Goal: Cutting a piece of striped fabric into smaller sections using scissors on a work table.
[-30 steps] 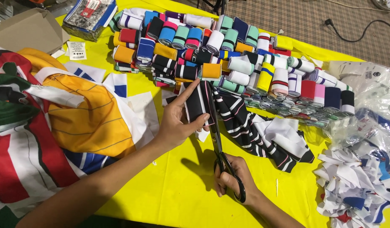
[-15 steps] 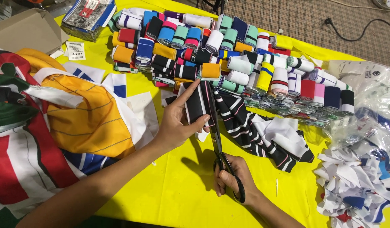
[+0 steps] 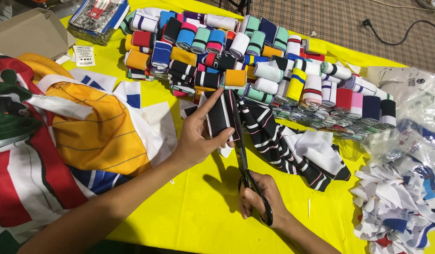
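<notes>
My left hand (image 3: 197, 134) presses down a folded strip of black fabric with white stripes (image 3: 218, 117), index finger stretched along its left edge. My right hand (image 3: 260, 197) grips the black handles of long scissors (image 3: 240, 150), whose blades run up the strip's right side. More of the same black striped cloth (image 3: 274, 141) trails off to the right across the yellow table cover (image 3: 189, 211), ending in white pieces.
Many rolled and folded colourful ribbed bands (image 3: 255, 61) are stacked behind the hands. Large yellow, red, white and green garments (image 3: 62, 136) lie at left. A heap of white and blue offcuts (image 3: 401, 211) and clear plastic bags (image 3: 415, 94) sit at right. A cardboard box (image 3: 29, 30) stands far left.
The scissors have crept slightly forward along the strip; both hands stay almost where they were.
</notes>
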